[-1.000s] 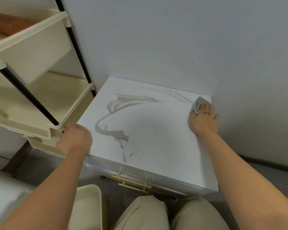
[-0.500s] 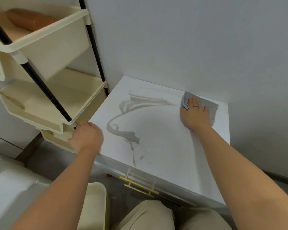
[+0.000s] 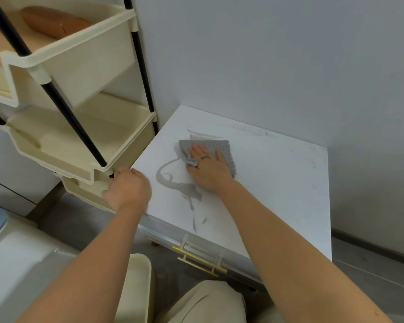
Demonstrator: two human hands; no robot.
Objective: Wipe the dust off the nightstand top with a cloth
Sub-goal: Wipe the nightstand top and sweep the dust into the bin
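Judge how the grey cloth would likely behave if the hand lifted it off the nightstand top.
The grey cloth would probably droop: it lies flat under the right hand, with one corner bunched up by the fingers. Its nubbly weave suggests light, soft fabric, unlikely to slip from a pinch. Pushed on the smooth nightstand top, it should slide easily.

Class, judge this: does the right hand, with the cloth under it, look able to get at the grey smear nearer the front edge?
Probably yes: the right hand and cloth already touch the smear, with nothing between.
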